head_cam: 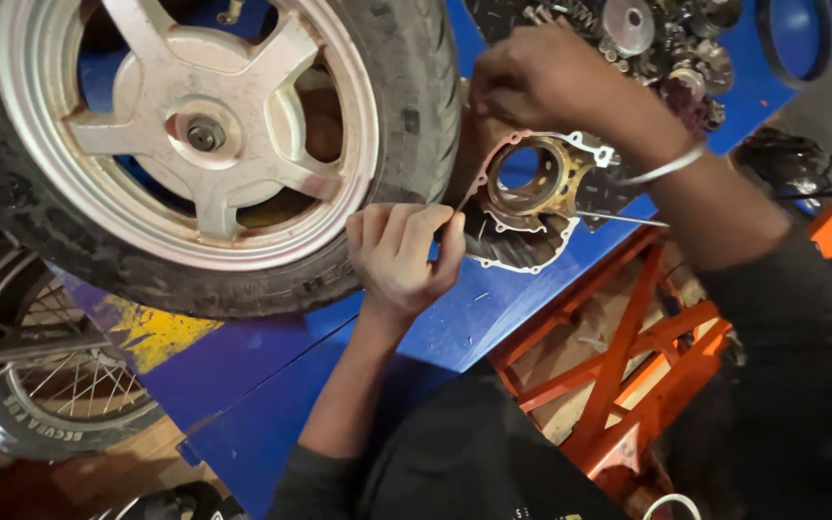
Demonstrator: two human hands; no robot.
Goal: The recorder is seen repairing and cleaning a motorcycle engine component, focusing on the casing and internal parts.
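Observation:
My left hand [400,252] is closed around a thin tool whose tip reaches the edge of a metal engine cover [543,191] with a pale gasket rim and a round brass-coloured opening. The cover stands tilted on the blue workbench [455,318]. My right hand [541,82] grips the cover's upper edge from behind; a thin bracelet circles that wrist. A slim metal rod [618,220] pokes out to the right of the cover.
A large tyre on a silver alloy wheel [195,135] lies on the bench at the left, touching the cover. Gears and metal parts [666,43] pile up at the back right. An orange metal frame [628,366] stands below the bench; a spoked wheel [45,385] sits lower left.

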